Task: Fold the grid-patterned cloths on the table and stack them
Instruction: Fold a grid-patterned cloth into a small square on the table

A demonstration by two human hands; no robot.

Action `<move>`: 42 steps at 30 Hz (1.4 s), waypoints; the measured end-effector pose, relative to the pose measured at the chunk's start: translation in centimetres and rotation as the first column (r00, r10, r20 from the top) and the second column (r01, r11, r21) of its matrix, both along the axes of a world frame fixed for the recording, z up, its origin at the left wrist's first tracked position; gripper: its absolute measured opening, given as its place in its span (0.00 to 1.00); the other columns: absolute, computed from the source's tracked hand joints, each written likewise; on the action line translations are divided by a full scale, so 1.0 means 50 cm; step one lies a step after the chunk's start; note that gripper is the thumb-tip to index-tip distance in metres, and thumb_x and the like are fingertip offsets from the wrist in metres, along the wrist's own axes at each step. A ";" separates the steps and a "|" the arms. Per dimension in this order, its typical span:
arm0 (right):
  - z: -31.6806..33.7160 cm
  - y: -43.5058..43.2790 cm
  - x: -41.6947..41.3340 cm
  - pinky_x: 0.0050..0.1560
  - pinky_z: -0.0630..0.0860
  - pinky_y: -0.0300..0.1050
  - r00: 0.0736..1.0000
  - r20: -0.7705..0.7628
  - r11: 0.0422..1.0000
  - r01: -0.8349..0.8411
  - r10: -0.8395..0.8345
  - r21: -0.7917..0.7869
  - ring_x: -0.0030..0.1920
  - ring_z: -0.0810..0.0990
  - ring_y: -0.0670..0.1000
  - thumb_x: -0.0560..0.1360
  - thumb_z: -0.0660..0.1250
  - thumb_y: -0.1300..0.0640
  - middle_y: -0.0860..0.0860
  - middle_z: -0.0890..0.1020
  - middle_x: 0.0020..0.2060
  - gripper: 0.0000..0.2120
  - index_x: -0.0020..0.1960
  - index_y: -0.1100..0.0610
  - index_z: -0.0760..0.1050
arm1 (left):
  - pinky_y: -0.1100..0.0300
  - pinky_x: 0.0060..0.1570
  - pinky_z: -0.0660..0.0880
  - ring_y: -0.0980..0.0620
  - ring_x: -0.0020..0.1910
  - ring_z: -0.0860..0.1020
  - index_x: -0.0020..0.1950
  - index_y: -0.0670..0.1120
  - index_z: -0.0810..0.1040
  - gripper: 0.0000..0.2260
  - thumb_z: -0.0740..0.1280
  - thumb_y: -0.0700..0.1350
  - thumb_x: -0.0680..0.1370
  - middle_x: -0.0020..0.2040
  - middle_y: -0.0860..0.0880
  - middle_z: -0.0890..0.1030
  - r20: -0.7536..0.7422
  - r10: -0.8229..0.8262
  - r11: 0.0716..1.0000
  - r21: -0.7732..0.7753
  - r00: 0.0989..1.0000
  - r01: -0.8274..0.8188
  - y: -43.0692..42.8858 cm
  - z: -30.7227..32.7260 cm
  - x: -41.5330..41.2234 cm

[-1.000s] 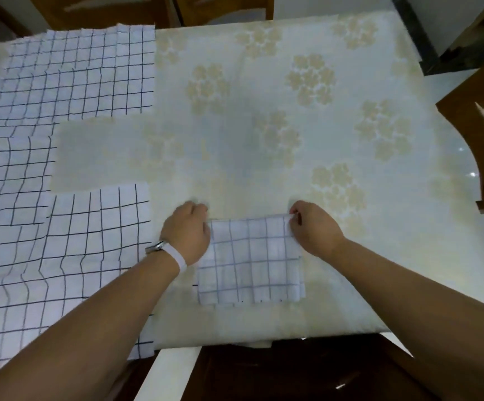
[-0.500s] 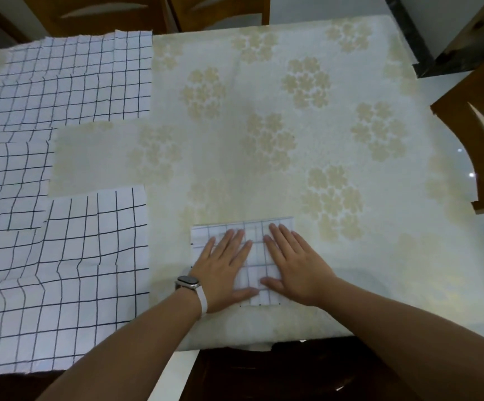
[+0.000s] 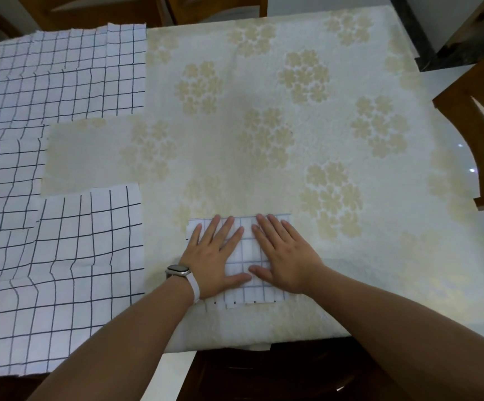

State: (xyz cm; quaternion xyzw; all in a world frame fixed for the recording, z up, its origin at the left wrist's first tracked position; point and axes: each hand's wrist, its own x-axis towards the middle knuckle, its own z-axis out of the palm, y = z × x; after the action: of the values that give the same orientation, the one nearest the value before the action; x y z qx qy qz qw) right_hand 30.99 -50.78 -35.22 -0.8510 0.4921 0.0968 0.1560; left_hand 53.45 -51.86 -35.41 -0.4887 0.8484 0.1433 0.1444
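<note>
The folded grid cloth (image 3: pixel 246 256) lies near the front edge of the worktop (image 3: pixel 379 227), in the middle. The left hand (image 3: pixel 214 256) and the right hand (image 3: pixel 285 256) press flat on it, side by side, fingers (image 3: pixel 226 230) straight and a little spread, holding nothing. Unfolded grid cloths (image 3: pixel 61 250) lie spread at the left. A watch (image 3: pixel 178 270) is on the left wrist.

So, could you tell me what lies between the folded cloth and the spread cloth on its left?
Head view: only bare tablecloth, crossed near its front by the watch-wearing left wrist.
</note>
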 end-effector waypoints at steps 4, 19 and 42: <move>-0.003 0.000 -0.004 0.73 0.31 0.50 0.999 0.018 0.999 0.028 -0.028 0.016 0.76 0.31 0.54 0.78 0.40 0.30 0.54 0.35 0.77 0.41 0.78 0.56 0.36 | 0.43 0.73 0.34 0.49 0.74 0.28 0.72 0.58 0.26 0.45 0.41 0.80 0.66 0.74 0.54 0.27 0.041 0.033 0.999 0.014 0.999 -0.034 -0.010 0.005 0.016; 0.026 0.010 -0.030 0.76 0.39 0.55 0.995 -0.099 0.998 -0.013 0.020 0.066 0.76 0.33 0.57 0.79 0.38 0.32 0.58 0.35 0.75 0.39 0.77 0.57 0.35 | 0.46 0.74 0.38 0.47 0.75 0.32 0.75 0.49 0.32 0.44 0.44 0.75 0.72 0.75 0.46 0.31 0.068 0.114 0.991 0.063 0.991 -0.118 0.061 0.022 0.030; 0.061 0.132 0.021 0.41 0.75 0.48 0.987 0.091 0.987 0.137 -0.130 -0.082 0.43 0.78 0.56 0.65 0.69 0.53 0.53 0.77 0.43 0.09 0.44 0.55 0.77 | 0.56 0.41 0.68 0.46 0.46 0.75 0.49 0.47 0.72 0.09 0.55 0.49 0.82 0.50 0.46 0.76 -0.014 0.125 0.977 0.175 0.992 -0.120 -0.116 0.095 -0.063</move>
State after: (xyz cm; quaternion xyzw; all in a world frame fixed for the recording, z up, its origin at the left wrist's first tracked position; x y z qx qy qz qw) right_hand 32.05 -44.18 -32.15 -0.8255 0.5447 0.0280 0.1452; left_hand 50.32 -57.68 -30.65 -0.5238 0.8026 0.2315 0.1669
